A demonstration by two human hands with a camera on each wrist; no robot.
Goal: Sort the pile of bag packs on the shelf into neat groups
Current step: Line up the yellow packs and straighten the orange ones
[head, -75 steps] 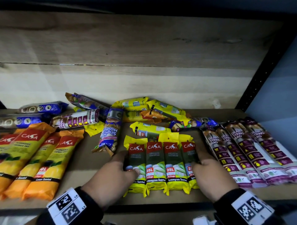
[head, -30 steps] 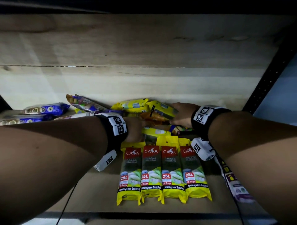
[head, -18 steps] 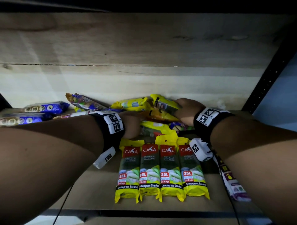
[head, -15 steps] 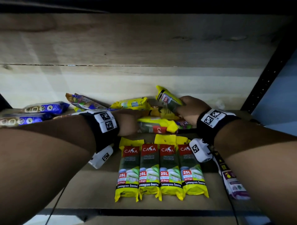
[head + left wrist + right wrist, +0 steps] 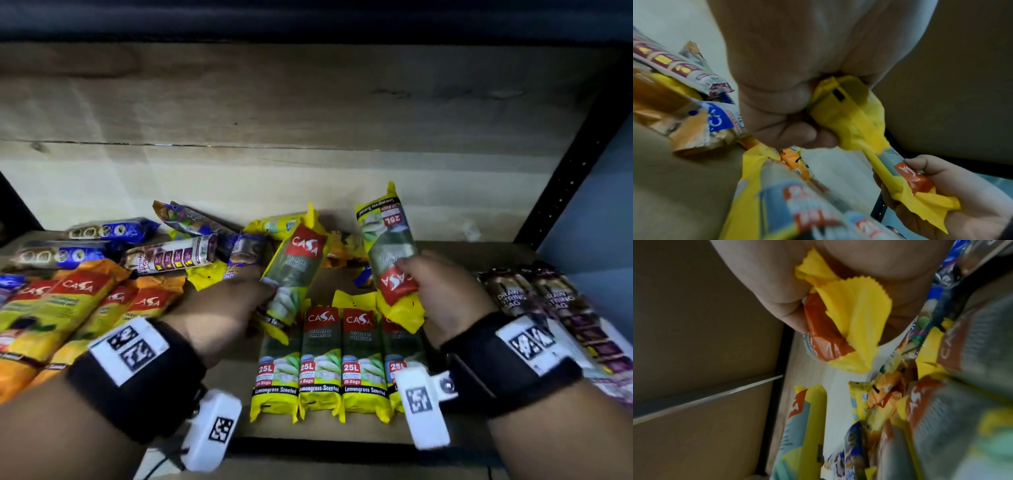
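Note:
Each hand holds one yellow CASA lemongrass pack above the shelf. My left hand (image 5: 236, 305) grips the lower end of a yellow pack (image 5: 296, 263), which tilts up to the right with its red label on top. My right hand (image 5: 442, 287) grips another yellow pack (image 5: 388, 246) by its red-label end, so it stands upside down. In the left wrist view my fingers (image 5: 785, 129) curl round the crinkled yellow end (image 5: 851, 116). The right wrist view shows the serrated yellow end (image 5: 849, 308) against my palm. Several matching yellow packs (image 5: 323, 359) lie in a row below both hands.
A mixed pile of packs (image 5: 219, 240) lies at the back centre. Orange CASA packs (image 5: 68, 308) lie at the left, blue packs (image 5: 102, 233) behind them. Drawstring bag packs (image 5: 534, 298) line the right. A black shelf post (image 5: 575, 164) stands at the right.
Both hands left the yellow row, reached into the back pile, and each took a yellow pack. They have drawn back toward the front, lifting the packs above the row.

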